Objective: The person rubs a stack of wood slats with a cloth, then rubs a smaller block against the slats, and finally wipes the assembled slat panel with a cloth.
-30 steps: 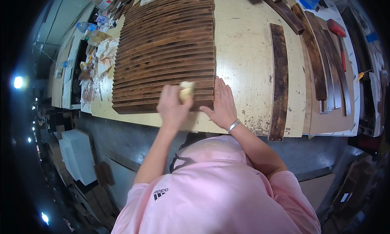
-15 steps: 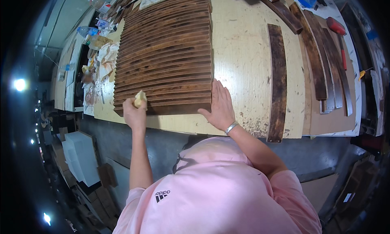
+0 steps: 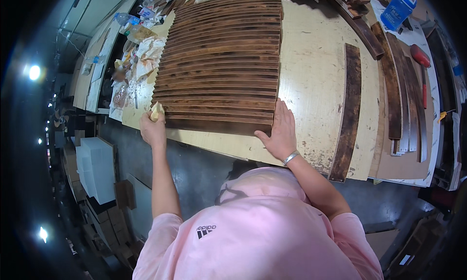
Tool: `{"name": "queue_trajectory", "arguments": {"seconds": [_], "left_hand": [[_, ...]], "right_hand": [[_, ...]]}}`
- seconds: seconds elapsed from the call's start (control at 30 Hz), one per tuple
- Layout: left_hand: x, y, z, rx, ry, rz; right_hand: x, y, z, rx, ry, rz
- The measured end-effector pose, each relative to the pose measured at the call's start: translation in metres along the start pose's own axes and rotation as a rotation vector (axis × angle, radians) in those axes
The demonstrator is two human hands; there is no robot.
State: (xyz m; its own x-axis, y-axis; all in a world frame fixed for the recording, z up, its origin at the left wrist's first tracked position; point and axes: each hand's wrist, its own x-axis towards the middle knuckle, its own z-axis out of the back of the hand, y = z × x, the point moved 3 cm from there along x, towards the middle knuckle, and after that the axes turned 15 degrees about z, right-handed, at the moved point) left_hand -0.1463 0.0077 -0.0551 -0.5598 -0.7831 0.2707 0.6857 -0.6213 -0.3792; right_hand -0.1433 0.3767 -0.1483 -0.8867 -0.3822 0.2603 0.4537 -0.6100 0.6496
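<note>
A stack of dark brown stained wood slats (image 3: 219, 68) lies side by side on the pale work board (image 3: 311, 61). At the near left corner of these slats, my left hand (image 3: 153, 131) is closed round a pale yellow crumpled wad (image 3: 156, 112); whether it is sponge or cloth I cannot tell. My right hand (image 3: 282, 134) rests with fingers stretched out along the near right end of the slats, its thumb pointing left by the front slat. A silvery bracelet (image 3: 291, 157) circles the right wrist.
One loose dark slat (image 3: 346, 112) lies to the right, and further right are several more slats (image 3: 389, 85) and a red-handled tool (image 3: 420, 56). A blue jug (image 3: 399, 8) stands far right. Bottles (image 3: 138, 33) and crumpled paper (image 3: 148, 54) crowd the left side.
My left hand has moved with the wad leftward to the slats' near left corner. My right hand stays at the right end. The whole view has shifted and turned slightly.
</note>
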Motion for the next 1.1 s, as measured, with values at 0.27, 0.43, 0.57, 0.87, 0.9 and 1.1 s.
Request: {"name": "queue_trajectory", "arguments": {"seconds": [0.27, 0.43, 0.57, 0.87, 0.9, 1.1], "left_hand": [[-0.170, -0.131, -0.014, -0.320, 0.362, -0.691], [-0.142, -0.124, -0.013, -0.308, 0.302, -0.623], [-0.194, -0.150, -0.014, -0.350, 0.476, -0.860], [-0.207, -0.145, -0.010, -0.394, 0.450, -0.832], [-0.213, -0.144, -0.010, -0.416, 0.496, -0.855], [-0.095, -0.041, -0.015, -0.243, 0.222, -0.318]], "right_hand": [[-0.002, -0.005, -0.004, -0.030, 0.009, 0.030], [-0.001, -0.008, 0.000, -0.026, 0.009, 0.019], [0.005, -0.002, 0.006, -0.129, 0.179, -0.015], [-0.003, -0.012, -0.007, -0.361, 0.054, 0.168], [-0.004, -0.013, -0.008, -0.298, 0.081, 0.124], [0.000, -0.010, 0.001, -0.120, 0.101, 0.002]]}}
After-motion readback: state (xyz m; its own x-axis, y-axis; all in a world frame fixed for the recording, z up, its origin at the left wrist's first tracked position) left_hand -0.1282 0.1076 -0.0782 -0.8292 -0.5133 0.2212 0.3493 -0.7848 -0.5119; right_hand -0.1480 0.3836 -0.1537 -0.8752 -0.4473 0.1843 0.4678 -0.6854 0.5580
